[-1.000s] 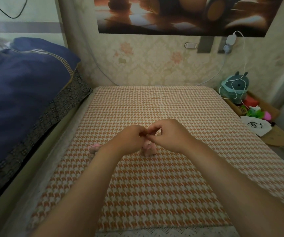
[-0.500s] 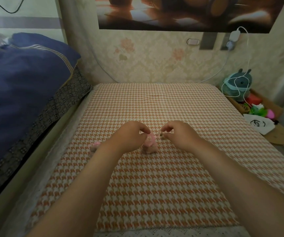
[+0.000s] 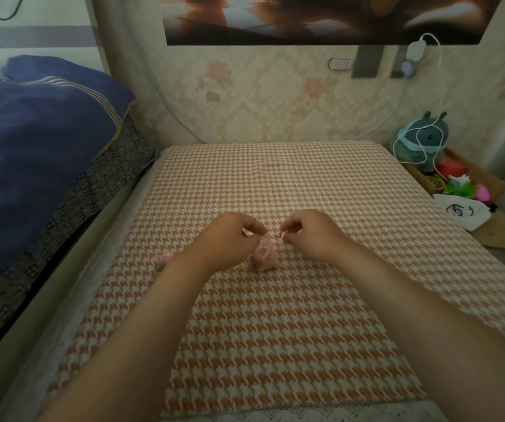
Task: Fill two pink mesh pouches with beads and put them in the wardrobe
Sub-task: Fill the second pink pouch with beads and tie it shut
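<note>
The 1st pink mesh pouch point(image 3: 264, 259) stands upright on the orange-and-white houndstooth cover point(image 3: 275, 345), plump at the bottom, neck gathered. Its pink drawstring point(image 3: 278, 239) runs out to both sides, 1 end pinched in my left hand point(image 3: 230, 239), the other in my right hand point(image 3: 312, 234). The 2nd pink mesh pouch point(image 3: 162, 261) lies on the cover just beside my left wrist, partly hidden by it.

Orange-and-white houndstooth cloth point(image 3: 275, 330), pink mesh pouches point(image 3: 264, 259), navy striped quilt point(image 3: 32, 141), floral beige wallpaper point(image 3: 260, 95).
</note>
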Motion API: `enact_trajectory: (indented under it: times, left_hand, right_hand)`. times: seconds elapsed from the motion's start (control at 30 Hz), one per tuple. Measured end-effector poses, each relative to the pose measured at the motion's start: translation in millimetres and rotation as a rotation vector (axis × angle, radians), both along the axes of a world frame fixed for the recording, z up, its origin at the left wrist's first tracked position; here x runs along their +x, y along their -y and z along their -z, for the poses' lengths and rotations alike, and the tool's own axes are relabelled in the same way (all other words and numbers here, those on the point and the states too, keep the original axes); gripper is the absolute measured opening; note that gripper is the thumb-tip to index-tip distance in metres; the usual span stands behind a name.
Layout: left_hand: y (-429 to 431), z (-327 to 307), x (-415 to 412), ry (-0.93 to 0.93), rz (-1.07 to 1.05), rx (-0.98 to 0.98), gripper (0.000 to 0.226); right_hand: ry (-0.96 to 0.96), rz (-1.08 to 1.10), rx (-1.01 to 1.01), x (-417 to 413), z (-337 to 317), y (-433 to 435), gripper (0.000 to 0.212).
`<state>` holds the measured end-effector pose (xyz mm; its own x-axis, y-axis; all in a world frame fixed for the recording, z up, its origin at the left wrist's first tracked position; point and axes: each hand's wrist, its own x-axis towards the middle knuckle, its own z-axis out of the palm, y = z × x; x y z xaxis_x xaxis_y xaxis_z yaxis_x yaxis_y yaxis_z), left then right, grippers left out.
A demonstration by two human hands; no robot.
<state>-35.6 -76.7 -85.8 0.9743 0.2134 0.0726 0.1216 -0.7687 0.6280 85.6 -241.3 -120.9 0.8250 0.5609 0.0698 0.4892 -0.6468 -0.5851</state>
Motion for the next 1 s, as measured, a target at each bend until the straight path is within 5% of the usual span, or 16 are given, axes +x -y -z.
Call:
enact_trajectory:
  times: [0.2,0.53,0.73,1.0]
  left_hand:
    - [-1.6,1.4,0.2,-0.007,0.008,-0.028,0.027]
    - [-3.8,3.4,-3.0,0.007,0.014,-0.126,0.027]
    - [-4.5,1.6,-5.9,0.008,0.068,-0.22,0.022]
    - [1.3,17.5,-5.0,-0.035,0.104,-0.238,0.076]
  right_hand:
    - [-0.046,-0.082,0.303,-20.8,-40.4,-6.8,0.006]
    - [0.164,-0.191,0.041,-43.6,-42.2,-10.7,0.007]
    - [0.09,-0.208,-0.021,-41.2,-41.4,-8.6,0.013]
    - [0.053,-0.144,-0.102,-38.9,-41.1,-8.2,0.026]
